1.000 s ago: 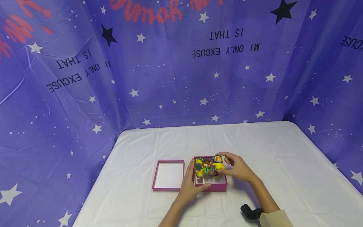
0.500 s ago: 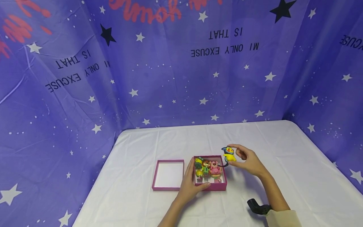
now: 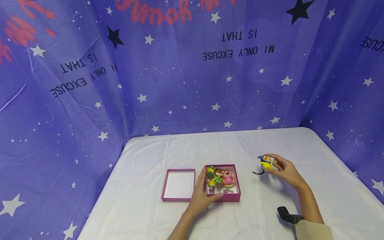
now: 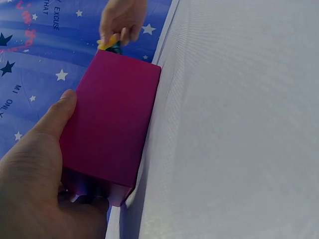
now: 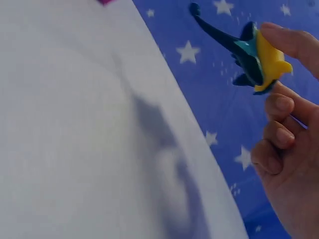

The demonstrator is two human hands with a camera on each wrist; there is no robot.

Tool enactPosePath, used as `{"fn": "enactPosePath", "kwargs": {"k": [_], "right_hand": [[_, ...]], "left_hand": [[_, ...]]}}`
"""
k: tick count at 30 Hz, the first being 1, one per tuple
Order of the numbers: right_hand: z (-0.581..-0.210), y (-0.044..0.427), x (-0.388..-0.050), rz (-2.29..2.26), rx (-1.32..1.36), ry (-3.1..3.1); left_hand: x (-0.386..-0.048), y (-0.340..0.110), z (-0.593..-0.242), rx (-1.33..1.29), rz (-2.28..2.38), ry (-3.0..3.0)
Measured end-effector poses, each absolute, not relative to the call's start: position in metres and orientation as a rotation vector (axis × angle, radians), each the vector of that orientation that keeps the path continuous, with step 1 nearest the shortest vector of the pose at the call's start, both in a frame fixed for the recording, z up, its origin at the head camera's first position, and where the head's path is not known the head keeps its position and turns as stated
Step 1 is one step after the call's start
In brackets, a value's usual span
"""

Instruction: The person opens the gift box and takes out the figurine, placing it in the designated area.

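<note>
My right hand (image 3: pixel 286 171) pinches a yellow toy figure (image 3: pixel 266 164) with a dark blue-green hood and long tail, between thumb and forefinger. In the right wrist view the figure (image 5: pixel 269 57) is tipped sideways above the table, its tail pointing away from the palm. My left hand (image 3: pixel 201 196) holds the near left corner of an open magenta box (image 3: pixel 231 197), thumb on the front wall and fingers along the left side. Inside lie a pink bear figure (image 3: pixel 228 180), a brown-haired figure in green (image 3: pixel 218 177) and a yellow-and-green figure (image 3: pixel 211 173). The left wrist view shows the box's outer wall (image 4: pixel 112 114).
A shallow magenta lid (image 3: pixel 179 185) with a white inside lies left of the box. White cloth (image 3: pixel 144 213) covers the table. Purple star-printed curtains (image 3: pixel 186 83) enclose the back and sides. A black curved device (image 3: pixel 288 215) sits at my right wrist.
My right hand has lifted the yellow hooded figure out of the box and carried it to the right, uncovering the pink bear. My left hand has stayed on the box.
</note>
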State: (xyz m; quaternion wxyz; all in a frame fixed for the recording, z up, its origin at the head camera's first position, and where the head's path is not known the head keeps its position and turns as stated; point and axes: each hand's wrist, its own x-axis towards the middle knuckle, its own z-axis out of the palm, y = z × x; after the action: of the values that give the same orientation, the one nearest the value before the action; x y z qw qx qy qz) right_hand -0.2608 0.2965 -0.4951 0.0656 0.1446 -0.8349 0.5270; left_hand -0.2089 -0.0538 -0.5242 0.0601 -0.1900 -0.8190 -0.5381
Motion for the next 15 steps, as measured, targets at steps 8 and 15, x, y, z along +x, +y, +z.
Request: {"fn": "enactPosePath", "kwargs": {"k": [8, 15], "right_hand": [[-0.531, 0.323, -0.266, 1.695, 0.449, -2.646], [-0.542, 0.318, -0.268, 1.76, 0.499, -2.655]], "left_hand": [[-0.215, -0.055, -0.538, -0.578, -1.612, -2.482], [-0.215, -0.056, -0.537, -0.579, -1.599, -2.494]]}}
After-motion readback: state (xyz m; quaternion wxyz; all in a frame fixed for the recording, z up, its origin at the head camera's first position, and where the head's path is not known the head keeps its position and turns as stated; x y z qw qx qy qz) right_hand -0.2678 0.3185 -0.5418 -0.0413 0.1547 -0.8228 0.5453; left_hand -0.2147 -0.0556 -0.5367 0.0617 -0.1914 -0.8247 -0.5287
